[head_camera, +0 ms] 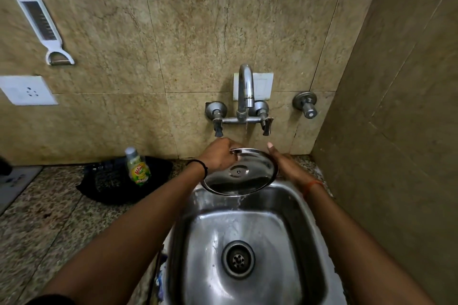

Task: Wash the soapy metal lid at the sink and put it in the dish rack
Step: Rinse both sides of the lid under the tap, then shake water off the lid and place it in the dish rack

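Hands, two of them, hold one round metal lid (240, 172) above the back edge of a single stainless-steel sink (307, 225). The left hand (219, 156) is closed over the lid's far-left rim, fingers curled around the edge; a dark band circles that wrist. The right hand (285, 164) lies open and flat against the lid's right edge, thumb pointing up; an orange thread circles that wrist. The lid tilts toward the camera, and a thin stream of water runs off its lower edge into the basin. One drain (238, 259) sits in the basin floor.

One curved spout (245, 89) rises from a wall mixer with two lever handles (218, 129); one separate tap (306, 104) is mounted to its right. On the granite counter (49, 218) at left stands one bottle of green dish liquid (137, 167), its label reading "Vim", against one black basket (109, 186). One white peeler-grater (42, 25) hangs on the tiled wall above one white socket plate (26, 90).
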